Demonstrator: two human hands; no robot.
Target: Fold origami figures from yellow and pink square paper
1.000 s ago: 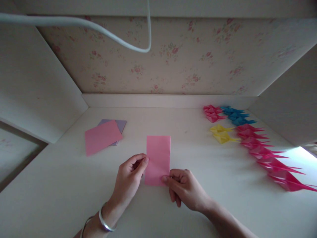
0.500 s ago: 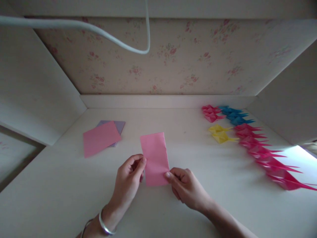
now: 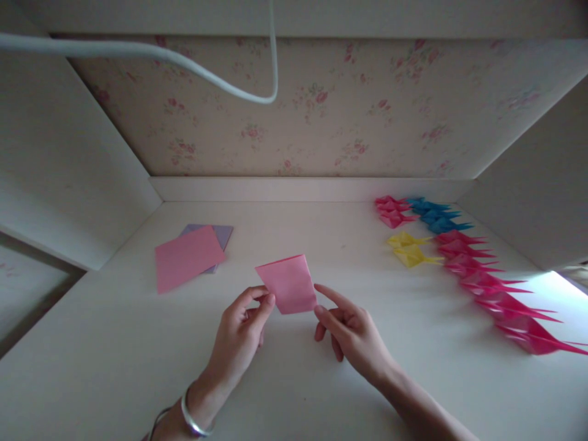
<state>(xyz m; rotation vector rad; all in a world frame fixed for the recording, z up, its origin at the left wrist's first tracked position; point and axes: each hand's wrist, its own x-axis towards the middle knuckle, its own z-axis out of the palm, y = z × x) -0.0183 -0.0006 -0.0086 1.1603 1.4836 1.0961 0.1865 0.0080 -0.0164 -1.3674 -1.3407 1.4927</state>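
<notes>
A folded piece of pink origami paper point(image 3: 290, 285) is held up over the middle of the white table. My left hand point(image 3: 243, 321) pinches its left edge between thumb and fingers; a silver bangle circles that wrist. At the paper's right edge is my right hand point(image 3: 351, 331), index finger stretched out and thumb tip at the lower right corner. Its fingers are apart, and they do not grip the sheet. The far side of the paper is hidden.
Flat pink sheets point(image 3: 189, 260) lie over purple sheets point(image 3: 224, 235) on the left. On the right stand folded paper cranes in rows: pink point(image 3: 487, 283), yellow point(image 3: 410, 256) and blue point(image 3: 434, 214). A white cable point(image 3: 184, 58) hangs across the top, before the flowered back wall.
The pink paper now looks shorter, its lower edge higher and its upper left corner sticking out to the left. My right hand has loosened its pinch and spread its fingers.
</notes>
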